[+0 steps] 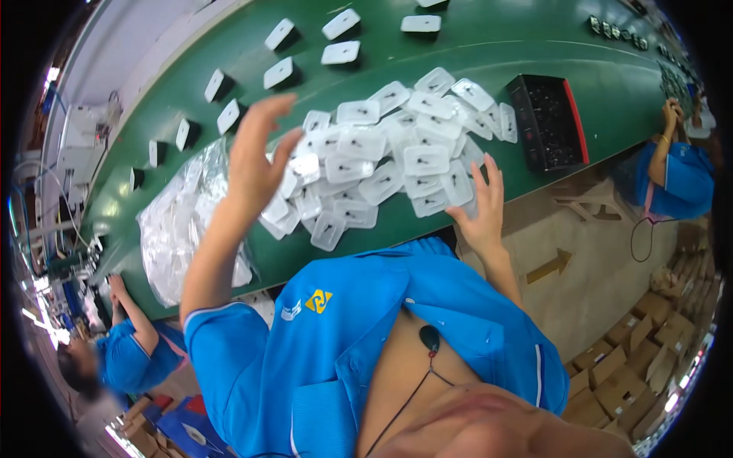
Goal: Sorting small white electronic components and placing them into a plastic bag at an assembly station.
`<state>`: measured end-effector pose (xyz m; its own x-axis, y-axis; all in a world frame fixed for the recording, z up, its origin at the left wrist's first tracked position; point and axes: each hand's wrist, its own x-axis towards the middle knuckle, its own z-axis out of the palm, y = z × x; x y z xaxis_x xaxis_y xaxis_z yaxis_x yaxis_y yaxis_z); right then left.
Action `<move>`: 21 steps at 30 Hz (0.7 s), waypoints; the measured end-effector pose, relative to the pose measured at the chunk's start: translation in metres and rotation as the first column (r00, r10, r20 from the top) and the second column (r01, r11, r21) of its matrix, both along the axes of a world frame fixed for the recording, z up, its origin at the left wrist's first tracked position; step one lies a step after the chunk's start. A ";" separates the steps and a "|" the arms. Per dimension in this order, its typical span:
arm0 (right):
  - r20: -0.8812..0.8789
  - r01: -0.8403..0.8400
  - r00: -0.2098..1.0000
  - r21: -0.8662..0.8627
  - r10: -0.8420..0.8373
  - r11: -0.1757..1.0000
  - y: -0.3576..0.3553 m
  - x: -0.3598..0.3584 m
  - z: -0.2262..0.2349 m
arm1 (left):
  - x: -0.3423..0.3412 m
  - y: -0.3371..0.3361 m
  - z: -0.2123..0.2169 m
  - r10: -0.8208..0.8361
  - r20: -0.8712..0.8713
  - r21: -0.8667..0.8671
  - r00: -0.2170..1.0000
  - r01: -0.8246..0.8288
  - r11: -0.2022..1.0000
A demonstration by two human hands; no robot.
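A wide pile of translucent white plastic trays (pixel 359 143), many with a small black piece in them, lies on the green table in front of me. My left hand (pixel 261 149) is raised over the pile's left end, thumb and fingers apart, with nothing visible in it. At the pile's right end is my right hand (pixel 485 202), fingers spread, beside a tray (pixel 457 182). Whether its fingertips touch the trays, I cannot tell. A clear plastic bag (pixel 179 229) full of similar white pieces lies left of the pile, partly behind my left forearm.
A black box with a red edge (pixel 584 126), holding small black parts, stands right of the pile. Several white-topped black pieces (pixel 340 53) stand across the table's (pixel 252 57) far side. Co-workers sit at left (pixel 134 351) and right (pixel 687 175). Cardboard boxes (pixel 622 385) crowd the floor.
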<state>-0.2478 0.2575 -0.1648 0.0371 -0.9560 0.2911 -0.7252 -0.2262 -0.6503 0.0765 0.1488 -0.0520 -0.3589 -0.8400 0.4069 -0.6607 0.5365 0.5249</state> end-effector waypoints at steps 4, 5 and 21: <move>-0.226 0.035 0.972 -0.132 -0.065 0.991 -0.002 0.024 -0.014 | 0.011 0.070 -0.053 0.050 -0.063 0.012 0.997 -0.049 0.999; -0.224 0.034 0.972 -0.143 -0.066 0.989 -0.006 0.026 -0.015 | 0.009 0.084 -0.062 0.051 -0.084 0.017 0.995 -0.050 0.999; -0.254 -0.093 0.967 -0.254 0.026 0.963 -0.058 0.039 -0.011 | -0.010 0.091 -0.107 -0.091 0.273 -0.023 0.958 0.101 0.995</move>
<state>-0.2083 0.1998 -0.1759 0.1937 -0.8411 0.5050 -0.8351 -0.4115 -0.3650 0.0666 0.2402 -0.1585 -0.5379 -0.7827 0.3131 -0.7201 0.6198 0.3120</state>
